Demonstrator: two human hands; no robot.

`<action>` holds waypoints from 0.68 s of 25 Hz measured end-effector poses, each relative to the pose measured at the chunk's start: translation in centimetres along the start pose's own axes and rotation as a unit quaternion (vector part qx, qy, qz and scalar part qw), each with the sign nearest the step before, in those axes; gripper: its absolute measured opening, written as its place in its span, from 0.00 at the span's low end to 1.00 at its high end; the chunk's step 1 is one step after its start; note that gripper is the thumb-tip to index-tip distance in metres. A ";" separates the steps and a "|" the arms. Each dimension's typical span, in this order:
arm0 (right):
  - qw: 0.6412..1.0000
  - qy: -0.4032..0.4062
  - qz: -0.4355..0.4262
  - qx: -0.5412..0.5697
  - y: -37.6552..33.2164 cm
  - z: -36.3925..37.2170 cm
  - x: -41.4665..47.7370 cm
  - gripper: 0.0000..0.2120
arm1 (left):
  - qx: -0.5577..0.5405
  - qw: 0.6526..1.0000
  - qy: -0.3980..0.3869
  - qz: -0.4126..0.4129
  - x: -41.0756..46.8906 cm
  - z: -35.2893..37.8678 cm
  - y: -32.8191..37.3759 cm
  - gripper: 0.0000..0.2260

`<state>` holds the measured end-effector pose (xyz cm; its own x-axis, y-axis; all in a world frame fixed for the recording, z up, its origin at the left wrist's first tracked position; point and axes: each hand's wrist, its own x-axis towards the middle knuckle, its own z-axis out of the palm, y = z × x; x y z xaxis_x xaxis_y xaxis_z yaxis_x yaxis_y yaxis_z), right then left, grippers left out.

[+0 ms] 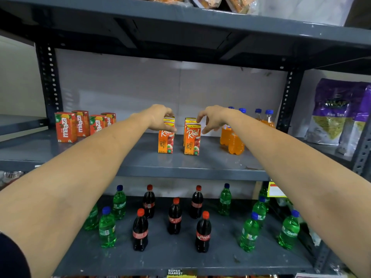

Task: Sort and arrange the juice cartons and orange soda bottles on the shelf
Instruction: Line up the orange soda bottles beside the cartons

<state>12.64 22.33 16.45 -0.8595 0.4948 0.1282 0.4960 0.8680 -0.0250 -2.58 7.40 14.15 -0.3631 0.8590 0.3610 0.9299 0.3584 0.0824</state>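
1. A grey metal shelf unit (200,169) fills the frame, with three boards in view: top, middle and lower.
2. On the lower board stand five Coca-Cola bottles (203,232) with red caps at centre, and about eight green Sprite bottles (107,227) with blue caps on either side; some are cut off by the forearms.
3. At the right edge of the frame sit two purple snack bags (333,111), the label reading "Aloo Sev".
4. On the middle board, right of centre, stand orange soda bottles (235,143); five blue caps show, and the right forearm covers part of them.
5. At the left of the middle board are four red Maaza cartons (65,127), upright.
6. At the centre of the middle board are two rows of orange Real "Apple" juice cartons (192,140), with a gap between the rows; how many stand behind I cannot tell.
7. The left hand (160,118) grips the top of the left row, fingers curled over it.
8. The right hand (212,119) has its fingers bent, fingertips touching the top of the right row.
9. A tag at the bottom edge reads "SUPER MARKET" (175,272).
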 end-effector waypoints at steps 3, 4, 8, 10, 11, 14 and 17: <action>1.000 0.022 0.005 -0.013 1.3 0.0 -1.4 0.22 | 0.004 0.999 0.030 0.015 -0.3 0.0 1.1 0.30; 0.999 0.030 0.009 -0.023 1.7 -0.2 -2.2 0.20 | 0.004 0.999 0.038 0.023 -0.4 0.0 1.6 0.29; 0.998 0.030 0.041 -0.035 3.6 -1.1 -5.4 0.18 | 0.002 0.998 0.044 0.053 -0.7 0.0 3.9 0.29; 0.997 0.033 0.062 -0.037 5.0 -1.8 -7.0 0.17 | -0.001 0.996 0.051 0.069 -0.6 0.0 5.6 0.29; 0.996 0.035 0.073 -0.037 5.7 -2.0 -7.6 0.17 | -0.008 0.996 0.054 0.073 -0.4 0.1 6.4 0.29; 0.993 0.028 0.104 -0.041 8.8 -2.3 -8.9 0.19 | -0.005 0.994 0.062 0.086 0.5 0.4 9.1 0.32; 0.990 0.048 0.125 -0.050 12.5 -2.9 -8.9 0.20 | -0.013 0.992 0.079 0.093 2.1 0.5 12.0 0.34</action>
<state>26.85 28.62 17.84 -0.6957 0.6827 0.2232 0.7049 0.7087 0.0297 7.77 13.66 15.42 -0.1730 0.8410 0.5125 0.9819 0.1878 0.0233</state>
